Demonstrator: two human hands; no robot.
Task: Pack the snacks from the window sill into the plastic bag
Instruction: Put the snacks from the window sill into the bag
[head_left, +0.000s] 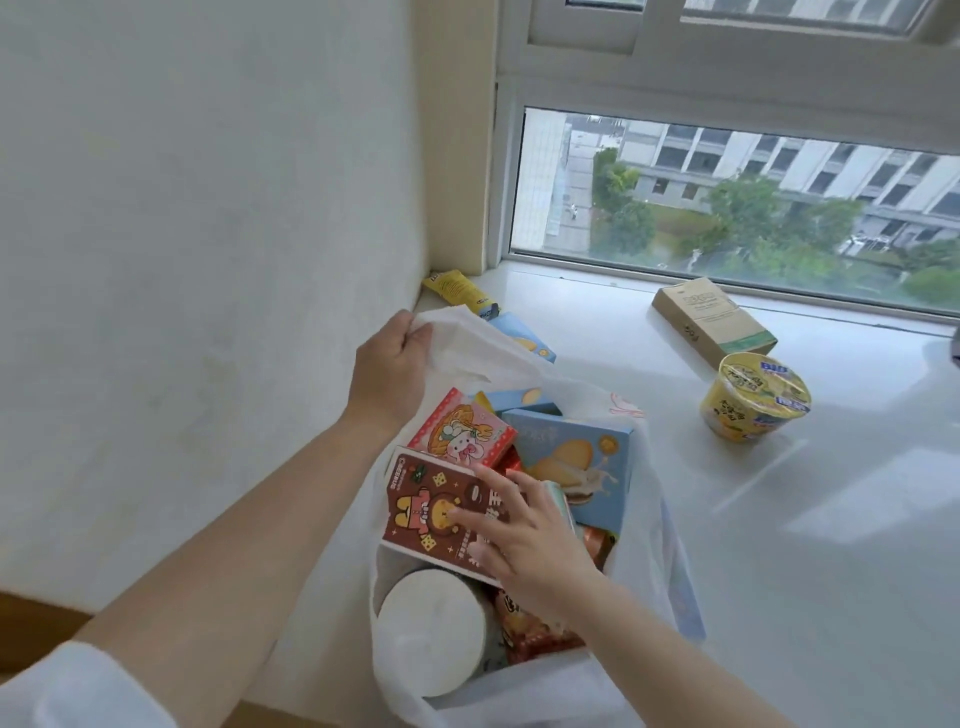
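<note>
Head view: left hand (390, 364) gripping bag (670, 561) handle, right hand (524, 540) flat, fingers spread on brown box (431, 506) inside. Cup (756, 397) upright on sill (831, 519), right and beyond, nearer right hand.

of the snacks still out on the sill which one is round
The yellow noodle cup, standing upright on the sill right of the bag. The tan box behind it and the yellow packet in the corner are flat-sided.
</note>
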